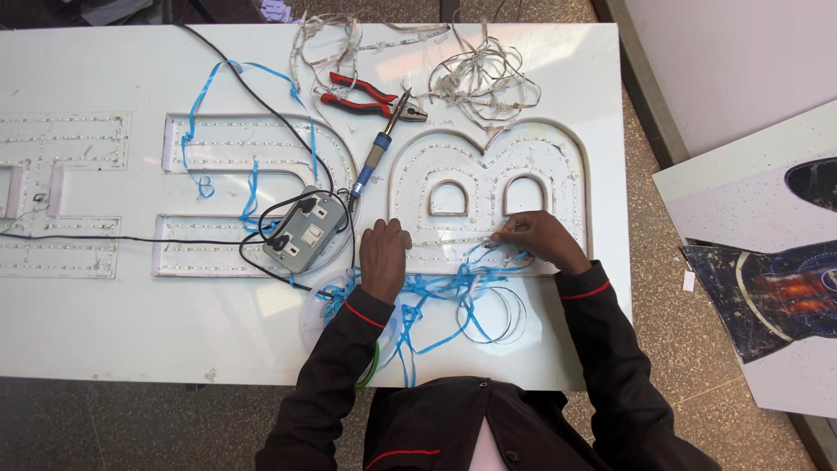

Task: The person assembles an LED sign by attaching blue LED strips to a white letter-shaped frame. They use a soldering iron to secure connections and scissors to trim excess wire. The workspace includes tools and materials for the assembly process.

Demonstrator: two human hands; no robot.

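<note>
White plastic formed the channel letter [488, 187] lying on the table [105, 305], its inside lined with a light strip [475, 237]. My left hand [384, 255] rested curled against the letter's lower left edge, holding nothing I could make out. My right hand [540, 240] pinched the strip along the letter's bottom edge. Blue tape [436, 292] lay tangled just below the letter.

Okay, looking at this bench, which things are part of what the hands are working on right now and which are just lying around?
In hand:
- left hand pressing on the rounded white sign letter
- right hand pinching the light strip inside it
- blue backing ribbon peeled off nearby

Lying about:
- red-handled pliers
- soldering iron
- grey socket box
- tangle of spare strip
</note>
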